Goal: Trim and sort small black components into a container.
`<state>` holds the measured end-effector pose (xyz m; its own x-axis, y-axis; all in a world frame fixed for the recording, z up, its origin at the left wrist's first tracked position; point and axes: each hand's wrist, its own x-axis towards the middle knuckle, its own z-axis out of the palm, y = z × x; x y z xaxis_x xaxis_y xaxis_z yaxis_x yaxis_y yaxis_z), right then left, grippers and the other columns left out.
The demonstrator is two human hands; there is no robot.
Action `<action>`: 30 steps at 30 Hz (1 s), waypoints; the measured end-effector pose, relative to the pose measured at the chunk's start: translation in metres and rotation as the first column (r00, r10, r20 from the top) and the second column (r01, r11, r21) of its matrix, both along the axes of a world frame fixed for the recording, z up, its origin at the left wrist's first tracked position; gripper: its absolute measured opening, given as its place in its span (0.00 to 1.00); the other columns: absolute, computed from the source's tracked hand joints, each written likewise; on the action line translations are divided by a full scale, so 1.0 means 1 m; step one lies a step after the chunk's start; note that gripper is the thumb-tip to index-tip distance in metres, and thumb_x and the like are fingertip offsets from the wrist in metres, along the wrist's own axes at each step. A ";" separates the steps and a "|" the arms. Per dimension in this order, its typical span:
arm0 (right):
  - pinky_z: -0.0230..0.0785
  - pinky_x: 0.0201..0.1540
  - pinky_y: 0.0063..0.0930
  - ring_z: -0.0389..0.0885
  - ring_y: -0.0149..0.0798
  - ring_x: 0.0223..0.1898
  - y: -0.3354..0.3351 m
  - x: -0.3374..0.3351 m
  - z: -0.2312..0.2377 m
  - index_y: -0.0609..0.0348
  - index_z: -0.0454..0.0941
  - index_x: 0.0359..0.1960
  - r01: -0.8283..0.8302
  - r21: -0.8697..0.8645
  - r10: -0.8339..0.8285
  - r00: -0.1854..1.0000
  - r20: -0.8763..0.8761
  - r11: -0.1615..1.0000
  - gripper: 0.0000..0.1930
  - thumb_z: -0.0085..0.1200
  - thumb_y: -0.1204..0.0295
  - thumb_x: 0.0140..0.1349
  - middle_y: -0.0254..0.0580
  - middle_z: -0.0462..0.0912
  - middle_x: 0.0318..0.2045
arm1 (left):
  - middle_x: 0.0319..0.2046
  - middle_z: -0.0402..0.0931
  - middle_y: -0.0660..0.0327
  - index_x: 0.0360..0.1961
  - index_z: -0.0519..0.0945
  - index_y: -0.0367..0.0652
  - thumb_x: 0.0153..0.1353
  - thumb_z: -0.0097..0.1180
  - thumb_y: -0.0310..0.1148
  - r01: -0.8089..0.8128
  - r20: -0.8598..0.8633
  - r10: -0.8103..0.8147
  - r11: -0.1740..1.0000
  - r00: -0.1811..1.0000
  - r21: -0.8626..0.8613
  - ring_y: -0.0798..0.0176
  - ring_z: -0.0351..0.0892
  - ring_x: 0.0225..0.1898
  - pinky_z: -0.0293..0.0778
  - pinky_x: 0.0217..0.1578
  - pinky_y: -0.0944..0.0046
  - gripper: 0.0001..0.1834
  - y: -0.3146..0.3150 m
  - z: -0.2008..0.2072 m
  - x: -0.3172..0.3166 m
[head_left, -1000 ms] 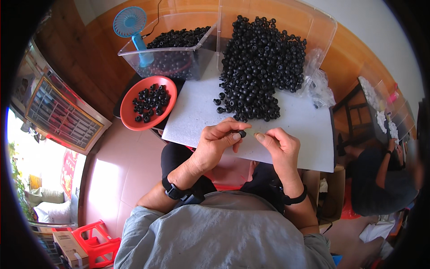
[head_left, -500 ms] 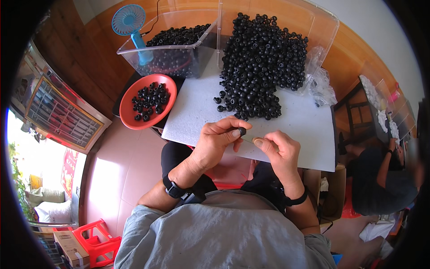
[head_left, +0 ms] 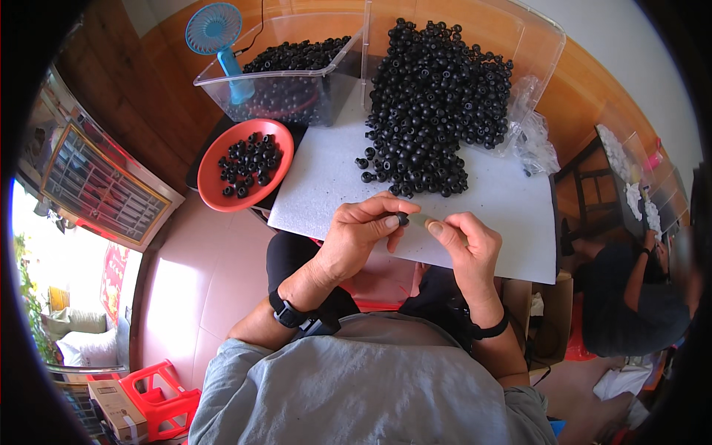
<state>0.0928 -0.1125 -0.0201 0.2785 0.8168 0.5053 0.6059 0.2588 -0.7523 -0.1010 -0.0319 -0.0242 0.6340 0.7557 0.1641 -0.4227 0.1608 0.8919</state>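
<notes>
Between the thumb and fingers of my left hand is a small round black plastic part. My right hand pinches a thin, flat, greenish-grey strip-like tool; its exact kind is hard to make out. The tool's end reaches the black part or lies right beside it. Both hands are above the near edge of a white foam sheet. Just beyond them spreads a large heap of similar black parts, many showing a round hole.
An orange bowl with more black parts stands at the left. Behind it are a clear bin of parts and a blue fan. A clear plastic bag lies right of the heap. Another person sits far right.
My right hand has shifted slightly right, and more of the greenish tool shows between the hands. My left hand keeps its hold on the black part, nearly still.
</notes>
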 end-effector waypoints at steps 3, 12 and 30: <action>0.67 0.24 0.27 0.76 0.32 0.20 0.000 0.000 0.000 0.61 0.80 0.27 -0.002 0.003 0.002 1.000 -0.001 1.000 0.13 0.70 0.68 0.61 0.39 0.80 0.20 | 0.38 0.72 0.60 0.52 0.83 0.29 0.70 0.53 0.21 0.003 -0.010 -0.003 1.000 1.000 -0.007 0.64 0.74 0.33 0.71 0.35 0.66 0.13 0.000 0.000 0.000; 0.65 0.23 0.30 0.74 0.36 0.20 0.002 -0.003 -0.002 0.59 0.80 0.27 0.001 0.128 -0.019 0.991 0.134 0.992 0.11 0.70 0.68 0.61 0.36 0.78 0.21 | 0.41 0.73 0.59 0.51 0.83 0.29 0.70 0.53 0.21 -0.010 0.009 0.011 0.999 1.000 -0.031 0.64 0.74 0.33 0.71 0.34 0.66 0.12 0.000 -0.006 0.001; 0.67 0.24 0.28 0.76 0.35 0.20 0.002 -0.001 -0.007 0.60 0.80 0.29 0.040 0.127 -0.049 0.997 0.065 0.991 0.12 0.70 0.68 0.62 0.38 0.80 0.21 | 0.39 0.72 0.59 0.54 0.82 0.29 0.71 0.53 0.21 -0.005 0.010 0.005 1.000 1.000 -0.023 0.64 0.74 0.36 0.72 0.34 0.65 0.14 0.000 -0.005 0.000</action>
<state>0.0915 -0.1105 -0.0271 0.2749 0.7329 0.6223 0.6675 0.3203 -0.6721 -0.1010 -0.0321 -0.0297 0.6286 0.7626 0.1525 -0.4321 0.1794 0.8838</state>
